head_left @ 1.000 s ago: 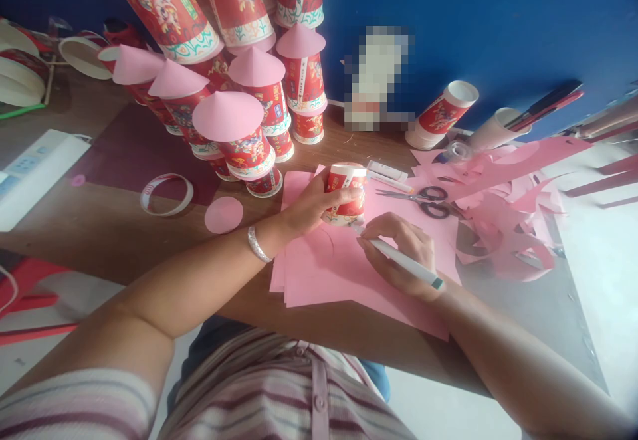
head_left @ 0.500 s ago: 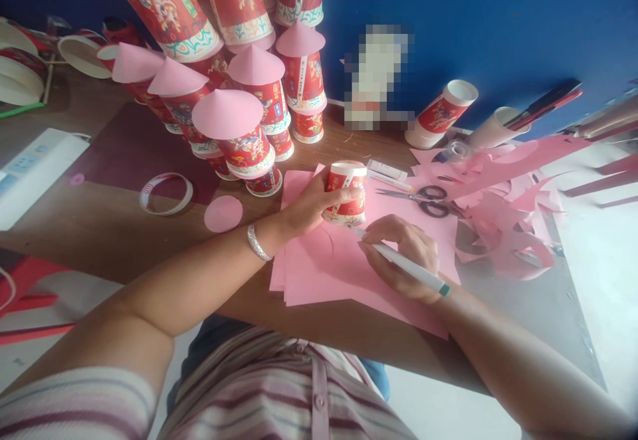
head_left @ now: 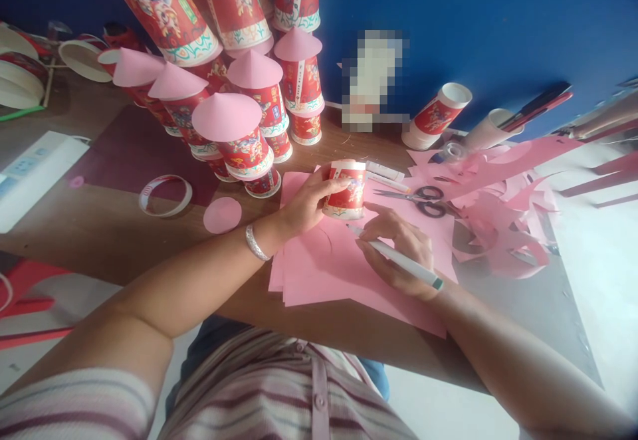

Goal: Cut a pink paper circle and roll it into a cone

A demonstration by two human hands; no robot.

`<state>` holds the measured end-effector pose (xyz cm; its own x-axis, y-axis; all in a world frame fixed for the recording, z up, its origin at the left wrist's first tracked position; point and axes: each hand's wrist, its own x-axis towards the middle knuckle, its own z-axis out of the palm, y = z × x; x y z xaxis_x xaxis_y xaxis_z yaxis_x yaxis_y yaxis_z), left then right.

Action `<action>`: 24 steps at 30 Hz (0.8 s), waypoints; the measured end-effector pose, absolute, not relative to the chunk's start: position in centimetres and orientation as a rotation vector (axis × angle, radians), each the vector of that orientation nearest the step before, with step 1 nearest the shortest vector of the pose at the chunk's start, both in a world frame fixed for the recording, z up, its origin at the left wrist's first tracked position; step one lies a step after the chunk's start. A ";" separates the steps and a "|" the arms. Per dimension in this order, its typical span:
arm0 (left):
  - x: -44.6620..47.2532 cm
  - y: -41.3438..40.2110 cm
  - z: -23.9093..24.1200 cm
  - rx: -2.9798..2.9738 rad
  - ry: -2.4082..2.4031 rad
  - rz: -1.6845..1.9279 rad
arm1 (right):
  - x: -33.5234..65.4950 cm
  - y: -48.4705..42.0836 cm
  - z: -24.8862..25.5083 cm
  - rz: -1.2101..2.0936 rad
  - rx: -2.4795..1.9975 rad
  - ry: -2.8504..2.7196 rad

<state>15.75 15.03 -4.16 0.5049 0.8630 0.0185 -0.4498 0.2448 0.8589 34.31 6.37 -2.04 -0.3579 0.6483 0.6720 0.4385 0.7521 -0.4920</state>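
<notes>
My left hand [head_left: 312, 202] is closed round a red printed paper cup [head_left: 350, 191], its thumb across the front. The cup is over the far part of the pink paper sheets [head_left: 339, 274]; whether its base touches them I cannot tell. Between the fingers of my right hand [head_left: 399, 247] is a white pen [head_left: 406, 265] with a green end. Its tip points toward the paper just below the cup. A thin curved line shows on the paper left of the pen tip.
Red cup towers with pink cone roofs [head_left: 226, 117] stand at the back left. Right of the paper lie scissors [head_left: 428, 202] and pink paper scraps [head_left: 503, 220]. A pink disc [head_left: 222, 215] and a cut cup ring [head_left: 165, 195] are on the left. Stacked cups [head_left: 438, 117] stand behind.
The cup has turned in my left hand, so a different part of its print faces me. The pen in my right hand has shifted slightly left.
</notes>
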 end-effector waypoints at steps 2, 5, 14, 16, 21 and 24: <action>15.7 15.0 -4.2 0.952 0.532 0.960 | 34.3 6.4 -2.1 0.296 -0.809 -2.012; 15.7 14.9 -4.3 0.981 0.530 0.924 | 34.2 6.3 -2.1 0.319 -0.809 -2.018; 15.7 14.8 -3.2 0.938 0.553 0.923 | 34.4 6.2 -1.7 0.253 -0.879 -2.003; 15.8 14.7 -3.2 0.935 0.554 0.947 | 34.4 6.1 -1.6 0.255 -0.917 -1.990; 15.8 14.8 -3.6 0.968 0.571 0.915 | 34.4 6.2 -1.5 0.236 -0.962 -1.994; 15.7 14.9 -3.7 0.973 0.571 0.911 | 34.4 6.3 -1.5 0.236 -0.950 -2.002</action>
<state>15.74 14.87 -3.69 0.5161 0.8563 -0.0200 -0.3911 0.2563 0.8839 34.40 6.28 -1.53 -0.3188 0.7009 0.6380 0.5330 0.6892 -0.4908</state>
